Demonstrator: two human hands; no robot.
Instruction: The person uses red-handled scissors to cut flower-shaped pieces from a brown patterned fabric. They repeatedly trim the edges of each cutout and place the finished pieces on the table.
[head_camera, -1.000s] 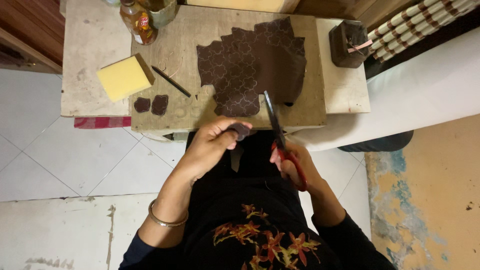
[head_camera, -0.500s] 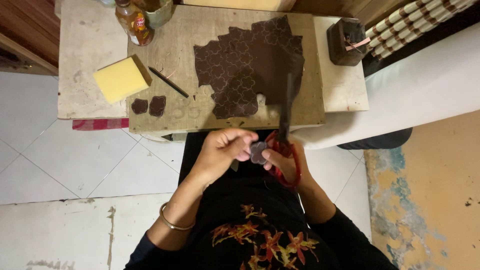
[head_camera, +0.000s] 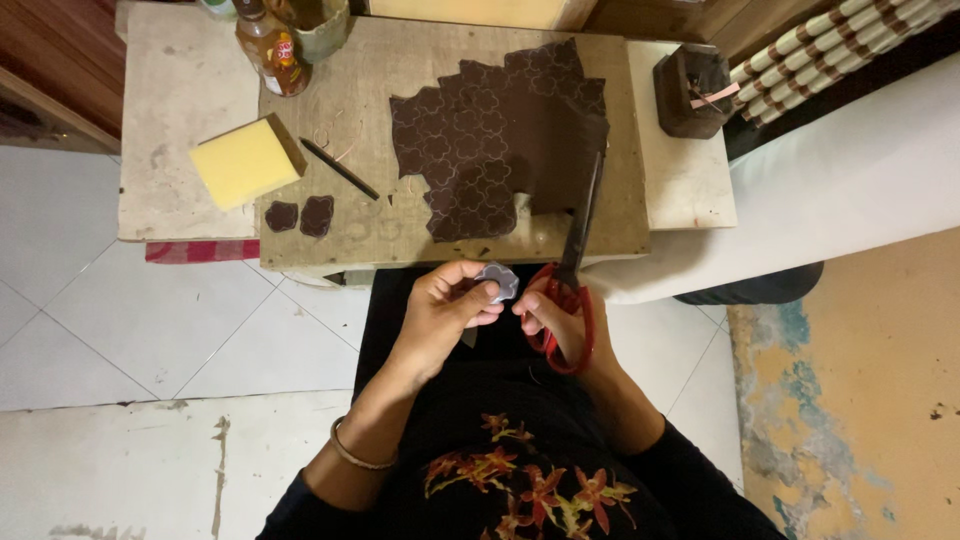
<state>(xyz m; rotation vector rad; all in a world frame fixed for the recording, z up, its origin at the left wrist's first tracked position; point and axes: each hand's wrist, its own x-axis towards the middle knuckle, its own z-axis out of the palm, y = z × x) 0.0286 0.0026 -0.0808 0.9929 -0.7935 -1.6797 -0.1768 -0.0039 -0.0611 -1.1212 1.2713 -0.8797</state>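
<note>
On the far left of the low wooden table (head_camera: 180, 150) a yellow sponge block (head_camera: 245, 160) lay flat, with two small dark cut-out pieces (head_camera: 300, 215) set just beside its near corner, seemingly laid apart from the stock so they stayed easy to find. A thin dark pencil-like tool (head_camera: 340, 168) rested slantwise to their right, near the big brown patterned sheet (head_camera: 500, 135), which was spread across the board with its near edge ragged where shapes had been taken out. Below the table edge, over your lap, your left hand (head_camera: 440, 315) pinched a small pale cut piece (head_camera: 497, 281) between thumb and fingertips, holding it up between both hands where you could see it. Your right hand (head_camera: 555, 320) had its fingers curled through the red handles of the scissors (head_camera: 572, 270), whose blades pointed away over the sheet and looked closed. A dark square box (head_camera: 692, 90) stood at the table's right end.
</note>
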